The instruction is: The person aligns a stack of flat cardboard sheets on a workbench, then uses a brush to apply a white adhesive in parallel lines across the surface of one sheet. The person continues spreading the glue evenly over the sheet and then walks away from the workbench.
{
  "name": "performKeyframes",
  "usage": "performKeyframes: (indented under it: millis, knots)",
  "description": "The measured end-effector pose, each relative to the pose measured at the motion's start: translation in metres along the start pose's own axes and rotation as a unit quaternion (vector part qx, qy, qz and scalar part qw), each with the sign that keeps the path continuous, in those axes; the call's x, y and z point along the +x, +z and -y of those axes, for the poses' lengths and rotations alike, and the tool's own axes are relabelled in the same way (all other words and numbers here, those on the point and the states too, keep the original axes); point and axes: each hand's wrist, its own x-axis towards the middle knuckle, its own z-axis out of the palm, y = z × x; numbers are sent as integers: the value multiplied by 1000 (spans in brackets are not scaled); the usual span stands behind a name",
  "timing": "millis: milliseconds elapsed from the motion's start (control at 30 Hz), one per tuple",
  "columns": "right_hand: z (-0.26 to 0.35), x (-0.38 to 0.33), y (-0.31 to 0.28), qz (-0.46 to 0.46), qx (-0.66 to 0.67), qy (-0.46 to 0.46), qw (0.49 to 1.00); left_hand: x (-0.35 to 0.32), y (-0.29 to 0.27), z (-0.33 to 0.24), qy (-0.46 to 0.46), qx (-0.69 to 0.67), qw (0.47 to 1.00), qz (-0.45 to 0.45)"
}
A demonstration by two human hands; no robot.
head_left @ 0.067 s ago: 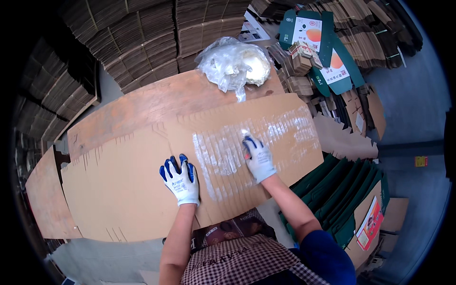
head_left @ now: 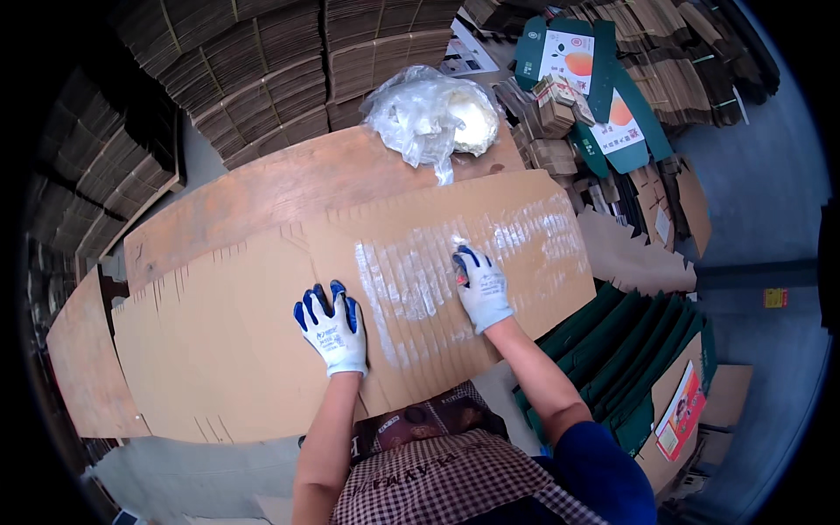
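Note:
A large flat brown cardboard sheet (head_left: 219,350) lies across a wooden table (head_left: 262,188). White glue streaks (head_left: 411,280) cover the sheet's right half. My left hand (head_left: 332,328), in a white glove with blue fingertips, presses flat on the cardboard just left of the glue. My right hand (head_left: 479,287), gloved the same way, rests on the glued area with its fingers curled around a small tool whose kind I cannot make out. Both forearms come in from the lower edge.
A crumpled clear plastic bag with a white tub (head_left: 433,109) sits at the table's far edge. Stacks of flattened brown cartons (head_left: 254,70) fill the back. Green printed box blanks (head_left: 595,79) lie at the upper right, and more green blanks (head_left: 639,350) stand at my right.

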Motion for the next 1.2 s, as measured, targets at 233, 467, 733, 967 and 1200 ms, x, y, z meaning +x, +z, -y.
performKeyframes:
  millis: [233, 467, 733, 967, 1200]
  knots:
    - [79, -96, -20, 159, 70, -196, 965, -2, 0, -2, 3, -7, 1000, 2]
    - [48, -90, -19, 78, 42, -53, 995, -4, -2, 2, -1, 3, 1000, 2]
    - [66, -98, -5, 107, 10, -86, 990, -2, -3, 0, 9, -3, 1000, -4]
    - [89, -113, -21, 103, 110, -140, 979, -3, -1, -2, 10, -1, 1000, -2]
    - [51, -101, -27, 91, 91, -38, 991, -4, -3, -1, 7, 2, 1000, -3]
